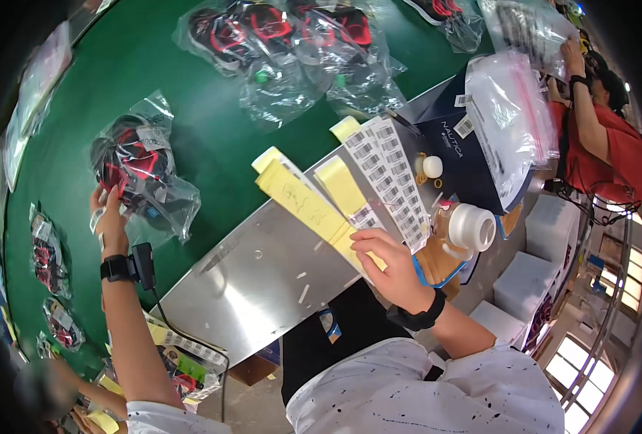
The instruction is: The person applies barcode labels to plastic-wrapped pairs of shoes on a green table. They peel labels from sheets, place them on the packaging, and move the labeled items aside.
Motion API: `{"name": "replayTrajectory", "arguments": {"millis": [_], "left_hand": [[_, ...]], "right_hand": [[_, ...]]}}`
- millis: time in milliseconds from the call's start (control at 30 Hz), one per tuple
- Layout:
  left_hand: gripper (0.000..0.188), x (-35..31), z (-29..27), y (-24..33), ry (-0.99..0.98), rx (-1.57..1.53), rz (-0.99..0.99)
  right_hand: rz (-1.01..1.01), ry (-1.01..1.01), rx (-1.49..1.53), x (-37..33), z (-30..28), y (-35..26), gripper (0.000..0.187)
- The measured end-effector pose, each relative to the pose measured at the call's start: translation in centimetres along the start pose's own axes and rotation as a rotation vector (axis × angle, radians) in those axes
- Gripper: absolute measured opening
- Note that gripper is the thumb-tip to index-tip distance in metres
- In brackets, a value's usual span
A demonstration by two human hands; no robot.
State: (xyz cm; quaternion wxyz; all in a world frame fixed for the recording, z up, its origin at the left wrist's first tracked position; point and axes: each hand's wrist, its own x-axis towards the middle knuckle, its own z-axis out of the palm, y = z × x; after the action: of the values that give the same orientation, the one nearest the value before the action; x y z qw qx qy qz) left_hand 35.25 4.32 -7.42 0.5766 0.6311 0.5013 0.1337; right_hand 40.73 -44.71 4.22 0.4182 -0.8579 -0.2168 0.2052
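Green bench, bagged shoes on its left part
Bagging looks done; what remains is unclear. A label sheet beside the bench looks well filled. Left hand touches the bagged shoes, its pinch unclear; right hand, beyond the bench's edge, has a half-wide, seemingly unloaded grip.

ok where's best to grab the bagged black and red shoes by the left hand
Probably the dark bulk of the bagged black-and-red shoes, from the near side, where the left hand is: they lie bunched together, while loose clear film flares out toward the near right and would likely give less control.
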Motion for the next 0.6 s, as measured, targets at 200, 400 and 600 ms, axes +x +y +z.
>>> {"name": "replayTrajectory", "arguments": {"millis": [200, 400, 600], "left_hand": [[0.050, -13.2, 8.3, 2.6, 0.286, 0.294, 0.754], [0.020, -24.7, 21.3, 3.3, -0.394, 0.445, 0.800], [0.044, -22.0, 29.8, 3.0, -0.333, 0.580, 0.814]], "right_hand": [[0.113, 0.248, -0.056, 3.1, -5.5, 4.9, 0.011], [0.118, 0.282, 0.125, 9.0, -6.4, 7.1, 0.012], [0.030, 0.215, 0.064, 12.5, -6.1, 7.6, 0.010]]}}
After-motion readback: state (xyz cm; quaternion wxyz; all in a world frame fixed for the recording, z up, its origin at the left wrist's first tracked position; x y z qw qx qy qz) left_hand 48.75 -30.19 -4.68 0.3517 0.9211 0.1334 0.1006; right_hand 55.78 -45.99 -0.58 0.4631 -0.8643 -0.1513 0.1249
